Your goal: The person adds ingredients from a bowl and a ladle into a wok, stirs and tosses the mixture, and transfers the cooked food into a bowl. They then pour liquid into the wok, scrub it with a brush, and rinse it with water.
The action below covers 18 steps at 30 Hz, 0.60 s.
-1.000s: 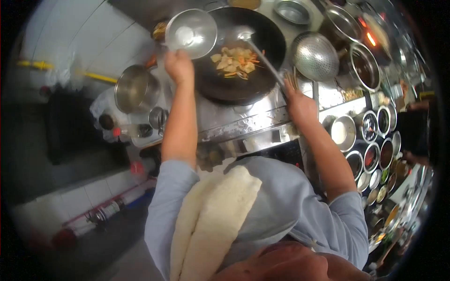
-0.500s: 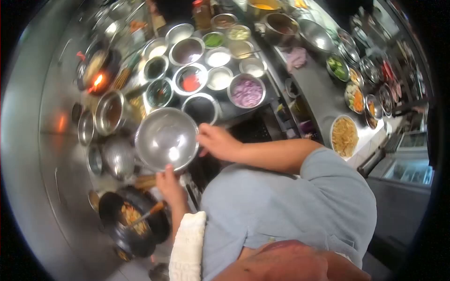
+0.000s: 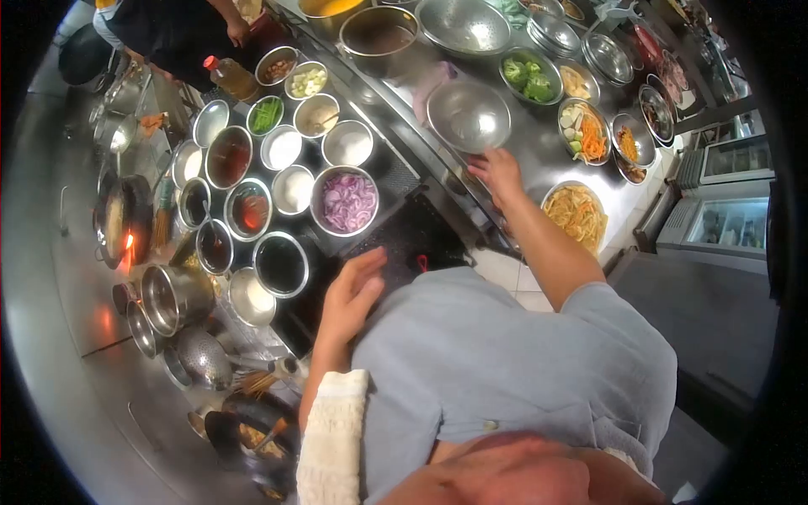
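An empty, shiny metal bowl (image 3: 469, 116) is over the steel counter on the right, its inside facing up. My right hand (image 3: 498, 175) reaches out to it, fingers gripping at its near rim. My left hand (image 3: 352, 295) hangs in front of my chest with nothing in it, fingers extended and loosely apart. Closest to that hand are a metal bowl of sliced purple onion (image 3: 345, 202) and a steel pot of dark liquid (image 3: 281, 263). A pink cloth (image 3: 431, 88) lies at the metal bowl's left side.
On the right counter stand a bowl of broccoli (image 3: 532, 77), a bowl of cut vegetables (image 3: 585, 130) and a plate of yellowish strips (image 3: 576, 215). A flame (image 3: 129, 244) burns by a wok at left. Another person (image 3: 181, 38) stands at the far left.
The metal bowl has gone from the stove side to the right counter with my right hand. My left hand has let go of it, and the view has turned right.
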Each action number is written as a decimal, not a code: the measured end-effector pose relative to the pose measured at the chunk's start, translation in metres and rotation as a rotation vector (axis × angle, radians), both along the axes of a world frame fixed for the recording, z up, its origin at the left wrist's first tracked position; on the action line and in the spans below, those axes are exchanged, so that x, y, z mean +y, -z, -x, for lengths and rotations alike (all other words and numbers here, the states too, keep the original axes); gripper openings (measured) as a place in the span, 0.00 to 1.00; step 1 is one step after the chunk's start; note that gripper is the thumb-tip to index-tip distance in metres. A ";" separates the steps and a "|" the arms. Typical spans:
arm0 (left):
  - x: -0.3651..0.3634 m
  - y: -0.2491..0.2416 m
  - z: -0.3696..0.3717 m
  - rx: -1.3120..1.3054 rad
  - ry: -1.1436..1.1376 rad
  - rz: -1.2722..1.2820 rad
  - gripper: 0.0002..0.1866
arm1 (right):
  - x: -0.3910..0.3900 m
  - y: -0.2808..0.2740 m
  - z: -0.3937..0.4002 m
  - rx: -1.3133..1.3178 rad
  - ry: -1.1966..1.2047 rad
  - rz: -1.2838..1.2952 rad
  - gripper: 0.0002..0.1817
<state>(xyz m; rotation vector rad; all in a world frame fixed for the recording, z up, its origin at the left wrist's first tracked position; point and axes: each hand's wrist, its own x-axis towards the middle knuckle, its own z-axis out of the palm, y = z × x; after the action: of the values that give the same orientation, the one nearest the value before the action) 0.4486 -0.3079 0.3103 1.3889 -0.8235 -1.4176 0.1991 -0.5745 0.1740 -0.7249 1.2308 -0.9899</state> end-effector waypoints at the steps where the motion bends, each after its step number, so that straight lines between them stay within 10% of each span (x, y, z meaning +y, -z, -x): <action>1: 0.008 0.001 -0.001 0.005 -0.017 -0.006 0.28 | 0.001 -0.010 -0.002 -0.024 -0.082 -0.031 0.15; 9: 0.087 0.022 -0.009 0.005 0.178 0.063 0.38 | 0.110 -0.056 -0.052 0.306 -1.269 0.337 0.18; 18: 0.231 0.036 0.037 0.082 -0.350 0.019 0.32 | 0.143 -0.111 -0.179 0.091 -2.299 0.448 0.19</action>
<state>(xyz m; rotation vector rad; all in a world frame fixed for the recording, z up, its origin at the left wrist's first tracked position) 0.4112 -0.0773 0.2741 1.3736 -0.5090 -1.1823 0.3784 -0.4317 0.2849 -1.7420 -0.3085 0.7766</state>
